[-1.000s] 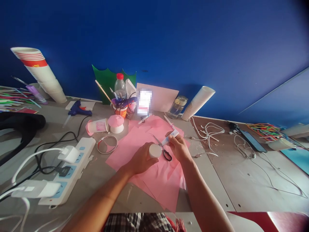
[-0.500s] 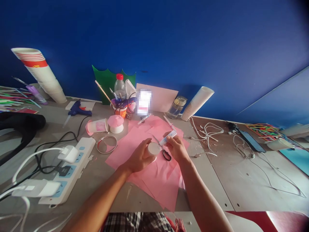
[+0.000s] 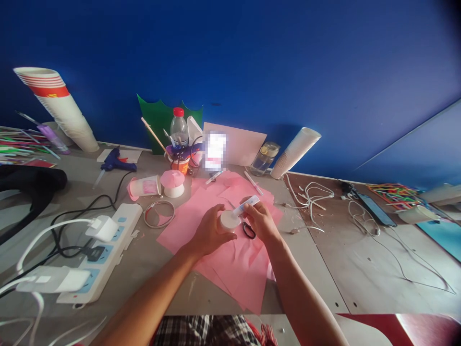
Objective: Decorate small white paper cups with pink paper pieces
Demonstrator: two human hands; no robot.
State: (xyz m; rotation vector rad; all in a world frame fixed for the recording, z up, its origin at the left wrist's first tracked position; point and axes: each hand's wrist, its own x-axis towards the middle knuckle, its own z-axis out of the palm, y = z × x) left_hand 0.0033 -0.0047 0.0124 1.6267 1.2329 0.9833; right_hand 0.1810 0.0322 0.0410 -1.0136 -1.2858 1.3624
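Left hand grips a white cup; right hand holds a small blue-and-white tube at its top.
Left fingers wrap the tilted cup's side, steadying it above pink paper sheets; right fingers pinch the tube, one end toward the cup. Black-handled scissors lie at six o'clock from the tube, blades hidden beneath the hands. Whether anything leaves the tube cannot be seen.

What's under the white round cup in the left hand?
Under the white round cup and left hand lie overlapping pink paper sheets; black-handled scissors lie beside the cup by the right hand, which holds a blue-and-white tube. The paper below and most of the scissors' blades are covered.
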